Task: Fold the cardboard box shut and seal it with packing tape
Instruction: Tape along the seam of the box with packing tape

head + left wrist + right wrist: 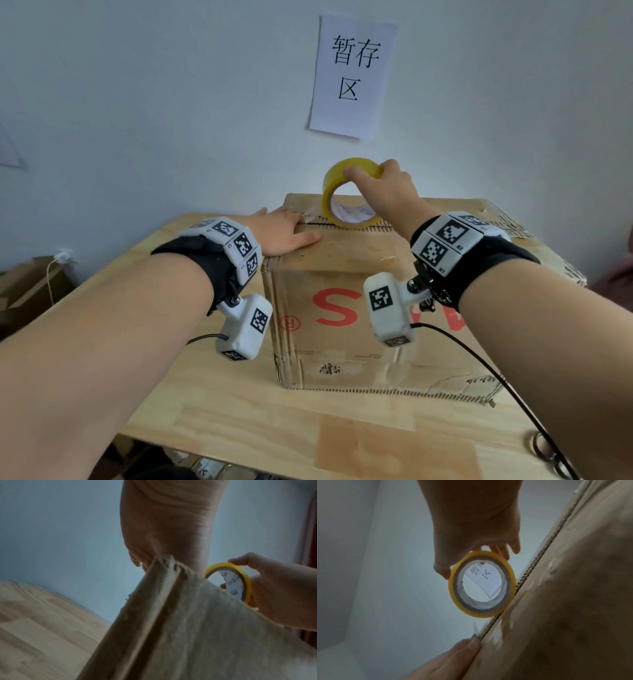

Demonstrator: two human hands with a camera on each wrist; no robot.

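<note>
Head view showed the left hand (286, 230) pressed flat on the cardboard box (346, 308), the right hand (385, 192) gripping the tape roll (346, 195) (upright on the seam), a paper sign (352, 75) on the far wall.

Both my forearms reach forward, wrists strapped. My left hand (286, 231) lies flat, fingers straight, palm pressing down. My right hand (383, 186) is raised, fingers and thumb curled in a pinch.
</note>
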